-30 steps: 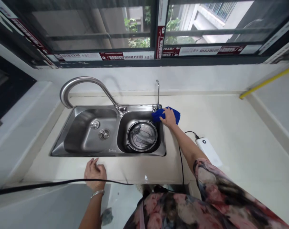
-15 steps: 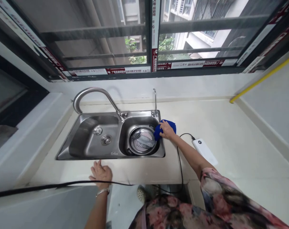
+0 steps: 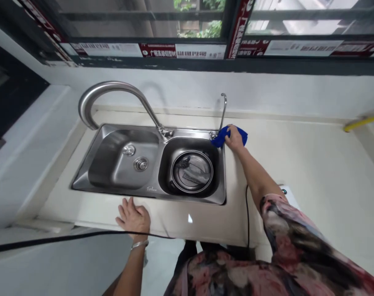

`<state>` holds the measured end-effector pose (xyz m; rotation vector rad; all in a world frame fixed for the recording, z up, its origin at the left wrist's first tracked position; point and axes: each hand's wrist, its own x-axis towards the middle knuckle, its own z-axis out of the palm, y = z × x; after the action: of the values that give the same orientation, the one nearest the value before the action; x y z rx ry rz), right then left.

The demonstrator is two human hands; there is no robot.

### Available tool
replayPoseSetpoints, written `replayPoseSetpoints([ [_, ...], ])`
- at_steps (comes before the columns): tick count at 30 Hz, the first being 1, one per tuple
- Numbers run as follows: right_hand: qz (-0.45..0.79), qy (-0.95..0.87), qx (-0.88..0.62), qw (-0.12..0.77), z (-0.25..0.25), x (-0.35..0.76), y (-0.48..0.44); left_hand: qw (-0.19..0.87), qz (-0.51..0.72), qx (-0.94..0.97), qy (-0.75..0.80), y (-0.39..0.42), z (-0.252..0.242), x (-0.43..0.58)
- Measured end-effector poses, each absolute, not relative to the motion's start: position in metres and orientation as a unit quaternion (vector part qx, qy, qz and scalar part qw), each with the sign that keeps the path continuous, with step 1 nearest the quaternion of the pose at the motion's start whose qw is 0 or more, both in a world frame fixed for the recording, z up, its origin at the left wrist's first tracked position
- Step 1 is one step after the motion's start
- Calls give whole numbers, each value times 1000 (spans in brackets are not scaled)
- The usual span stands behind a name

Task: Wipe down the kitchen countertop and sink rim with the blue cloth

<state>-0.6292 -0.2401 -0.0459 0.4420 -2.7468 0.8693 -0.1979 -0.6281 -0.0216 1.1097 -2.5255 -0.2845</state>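
Observation:
A blue cloth (image 3: pixel 242 135) is bunched under my right hand (image 3: pixel 234 139), whose fingers press it onto the back right corner of the steel double sink (image 3: pixel 187 201), by the base of the small thin tap (image 3: pixel 224 111). My left hand (image 3: pixel 134 216) rests with fingers spread on the counter's front edge, just in front of the sink, holding nothing. In the right basin sits a round metal strainer pot (image 3: pixel 211 176) with a grey, crumpled thing (image 3: pixel 196 172) inside; its kind I cannot make out. The left basin shows a drain (image 3: pixel 141 164).
A large curved faucet (image 3: pixel 113 86) arches over the left basin. On the right, a white power bank (image 3: pixel 290 195) lies partly behind my arm, with a black cable (image 3: pixel 248 218) nearby. Another black cable (image 3: pixel 82 235) crosses in front of the counter. A yellow pipe (image 3: pixel 364 122) meets the counter at far right.
My right hand has slid the blue cloth from the sink's right rim back to its rear corner by the thin tap. My left hand stays at the front edge. The view has tilted down.

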Motion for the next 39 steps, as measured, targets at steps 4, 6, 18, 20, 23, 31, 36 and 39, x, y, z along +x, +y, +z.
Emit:
replayPoseSetpoints([
  [4, 285, -935, 166, 130, -49, -670, -234, 176, -88, 406, -893, -626, -20, -198],
  [6, 269, -942, 140, 146, -51, -684, -237, 174, -85, 407, -893, -625, -20, -198],
  [18, 192, -964, 106, 150, -52, -685, -249, 157, -80, 418, -891, -624, -17, -200],
  [20, 173, -969, 116, 133, -48, -676, -244, 161, -79, 417, -891, -623, -16, -201],
  [23, 152, -976, 101, 115, -42, -653, -235, 173, -85, 414, -890, -622, -17, -202],
  [31, 136, -987, 85, 8, -17, -580, -223, 182, -93, 424, -882, -620, -16, -206],
  [36, 149, -983, 109, -3, -7, -532, -229, 188, -101, 422, -881, -619, -15, -207],
  [39, 161, -978, 132, -6, -4, -505, -231, 193, -104, 422, -880, -618, -15, -208],
])
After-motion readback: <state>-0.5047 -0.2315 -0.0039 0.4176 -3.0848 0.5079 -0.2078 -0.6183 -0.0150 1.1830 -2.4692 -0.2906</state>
